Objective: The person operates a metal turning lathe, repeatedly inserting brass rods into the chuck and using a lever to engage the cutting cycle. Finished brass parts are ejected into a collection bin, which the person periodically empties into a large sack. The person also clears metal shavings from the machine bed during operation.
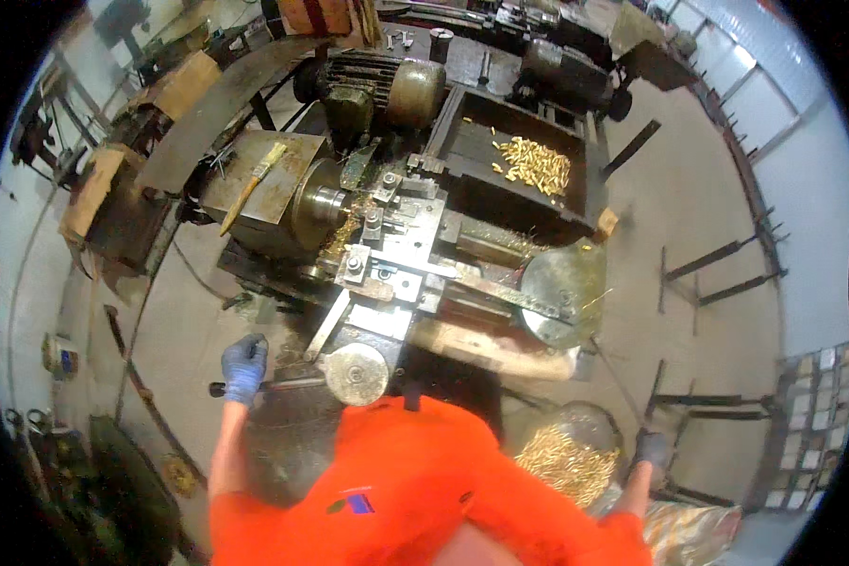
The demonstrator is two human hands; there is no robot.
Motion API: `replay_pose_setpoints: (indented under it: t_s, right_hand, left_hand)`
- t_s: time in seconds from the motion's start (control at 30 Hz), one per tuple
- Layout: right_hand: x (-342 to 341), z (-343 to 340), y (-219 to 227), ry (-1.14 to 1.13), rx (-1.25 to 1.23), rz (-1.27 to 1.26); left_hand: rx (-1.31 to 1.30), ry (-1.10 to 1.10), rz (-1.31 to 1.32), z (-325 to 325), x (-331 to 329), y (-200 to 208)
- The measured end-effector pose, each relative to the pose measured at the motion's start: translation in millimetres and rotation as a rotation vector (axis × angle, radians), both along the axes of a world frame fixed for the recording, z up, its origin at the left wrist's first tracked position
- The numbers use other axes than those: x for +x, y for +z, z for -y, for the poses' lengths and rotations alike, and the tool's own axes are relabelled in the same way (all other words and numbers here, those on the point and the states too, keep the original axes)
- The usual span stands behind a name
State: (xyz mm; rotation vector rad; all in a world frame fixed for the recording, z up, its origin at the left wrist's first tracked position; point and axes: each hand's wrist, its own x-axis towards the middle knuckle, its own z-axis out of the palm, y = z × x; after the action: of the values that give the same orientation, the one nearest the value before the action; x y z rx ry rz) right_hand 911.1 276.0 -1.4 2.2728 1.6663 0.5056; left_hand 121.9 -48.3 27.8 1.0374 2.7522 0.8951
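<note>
My left hand (244, 366), in a blue-grey glove, is raised at the left with its fingers curled. Anything inside it is too small or hidden to make out. A lever with a dark knob (217, 389) passes by its wrist, joined to a round metal handwheel (357, 374). My right hand (651, 449), in a dark grey glove, hangs low at the right, its fingers unclear. Beside it is a basin (590, 426) of small brass pieces (568, 465). In front of me stands a lathe with a spindle (328, 205) and a cross slide (420, 226) carrying several tool clamps.
A yellow-bristled brush (253, 189) lies on the headstock (283, 174). Behind the slide, a dark metal tray (472, 156) holds more brass pieces. An electric motor (377, 90) sits at the back. Metal frames (717, 410) stand at the right, and a sack (689, 533) lies at the lower right.
</note>
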Motion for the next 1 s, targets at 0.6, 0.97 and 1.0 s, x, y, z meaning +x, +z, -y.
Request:
replay_pose_setpoints:
  t_s: [0.6, 0.97, 1.0]
  right_hand:
    - [-25.6, 13.1, 22.3, -0.115, -0.157, -0.113]
    - [27.6, 10.5, -15.6, -0.129, -0.216, -0.053]
    - [23.6, 8.9, -14.4, -0.119, -0.243, -0.034]
  left_hand:
    - [-0.122, 0.021, 0.188, -17.4, 17.8, 12.0]
    - [-0.158, -0.004, 0.211, -20.8, 12.7, 12.7]
    - [-0.16, -0.002, 0.21, -19.5, 12.8, 11.7]
